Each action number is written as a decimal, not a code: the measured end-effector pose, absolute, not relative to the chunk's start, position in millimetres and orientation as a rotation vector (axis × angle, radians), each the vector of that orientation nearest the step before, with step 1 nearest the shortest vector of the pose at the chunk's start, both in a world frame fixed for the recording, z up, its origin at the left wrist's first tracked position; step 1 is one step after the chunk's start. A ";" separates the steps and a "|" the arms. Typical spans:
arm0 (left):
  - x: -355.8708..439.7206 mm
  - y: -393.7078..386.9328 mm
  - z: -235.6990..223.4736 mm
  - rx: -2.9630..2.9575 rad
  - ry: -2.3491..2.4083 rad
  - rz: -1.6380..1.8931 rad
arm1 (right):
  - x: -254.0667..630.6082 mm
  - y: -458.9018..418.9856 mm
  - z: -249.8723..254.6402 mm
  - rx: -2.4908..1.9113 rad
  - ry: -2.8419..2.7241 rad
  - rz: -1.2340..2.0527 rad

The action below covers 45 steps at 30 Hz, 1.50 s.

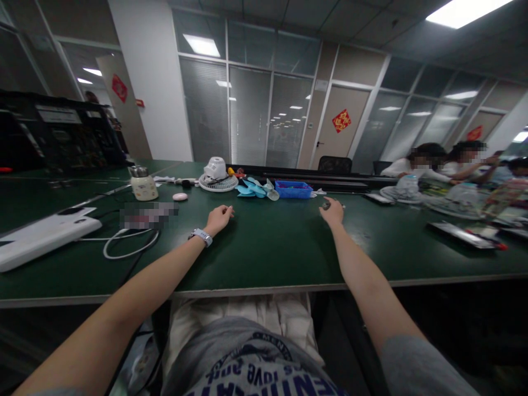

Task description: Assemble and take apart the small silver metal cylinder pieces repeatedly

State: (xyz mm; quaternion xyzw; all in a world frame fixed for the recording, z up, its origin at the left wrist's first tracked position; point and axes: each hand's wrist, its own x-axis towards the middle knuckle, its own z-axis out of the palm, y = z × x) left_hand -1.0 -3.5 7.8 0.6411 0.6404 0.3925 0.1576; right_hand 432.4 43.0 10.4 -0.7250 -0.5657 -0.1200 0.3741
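Note:
My left hand point(219, 219), with a watch point(201, 237) on its wrist, is over the green table with its fingers curled together. A tiny pale spot shows at its fingertips, too small to name. To the right, my right hand point(333, 212) has its fingers bent round something small and dark that I cannot make out. Beyond and between the hands lie light-blue fan blades point(251, 188) and a blue plastic basket point(293, 190). A white fan housing with its round grille point(218, 183) sits behind my left hand.
On the left are a cream jar point(144, 186), a pink round object point(180, 197), a white power strip point(49, 242) and a looped cable point(108, 248). Dark long bars point(330, 180) run along the back. Rightward are a flat device point(460, 235) and other people seated.

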 end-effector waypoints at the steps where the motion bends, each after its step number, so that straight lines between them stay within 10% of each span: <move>1: -0.9 -3.7 8.1 1.835 1.834 1.119 | 433.1 43.9 8.0 -1.894 -1.415 -0.233; 19: -2.2 -1.2 5.7 1.838 1.835 1.113 | 396.9 37.6 15.6 -2.068 -1.247 0.021; 30: 8.8 -12.5 11.4 1.887 1.538 1.299 | 191.7 13.1 -4.8 -1.269 -1.885 0.348; 45: 22.6 -14.6 25.8 2.209 1.600 1.248 | 186.7 -4.1 -4.5 -1.147 -2.017 0.360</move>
